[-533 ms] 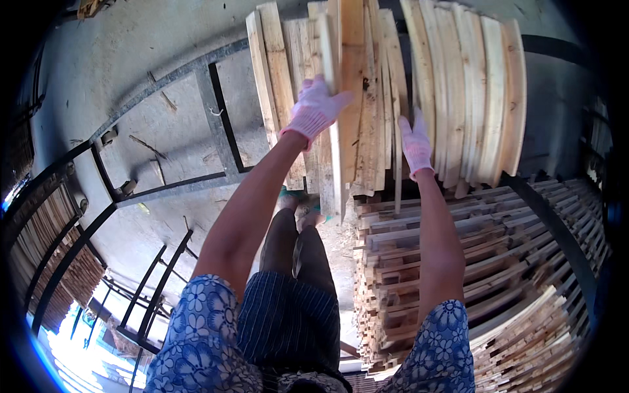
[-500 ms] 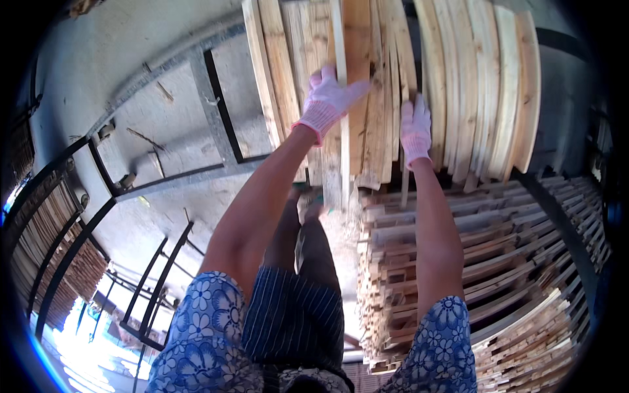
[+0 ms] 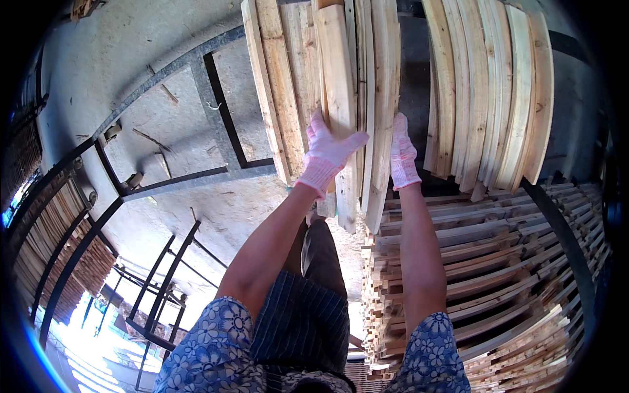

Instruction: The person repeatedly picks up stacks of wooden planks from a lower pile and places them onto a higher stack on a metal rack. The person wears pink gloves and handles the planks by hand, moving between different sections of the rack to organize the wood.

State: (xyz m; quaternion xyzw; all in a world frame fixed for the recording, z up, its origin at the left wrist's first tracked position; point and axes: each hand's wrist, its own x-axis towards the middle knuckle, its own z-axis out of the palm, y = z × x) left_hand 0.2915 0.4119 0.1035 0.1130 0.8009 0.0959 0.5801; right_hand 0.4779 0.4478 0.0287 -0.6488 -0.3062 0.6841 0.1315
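Both my hands wear pale pink-and-white knitted gloves. Between them stands a bundle of long, pale wooden boards (image 3: 341,72), its near ends jutting unevenly toward me. My left hand (image 3: 329,149) grips the bundle from its left side, thumb stretched across the top edges and fingers down between the boards. Against the bundle's right side presses my right hand (image 3: 403,152), its fingers pointing away and partly hidden behind the outer board. Left of the bundle, more boards (image 3: 272,85) lie side by side. Across a dark gap on the right is another row of boards (image 3: 485,98).
A dark metal frame (image 3: 216,98) runs along the floor at left. Large layered stacks of wooden strips (image 3: 452,249) fill the lower right, beside a curved-looking metal bar (image 3: 563,229). A metal rack (image 3: 157,288) stands at lower left, before bright light.
My hands have drawn closer together and nearer to me, squeezing the boards into a tighter bundle shifted toward me. The gap to the right-hand row has widened.
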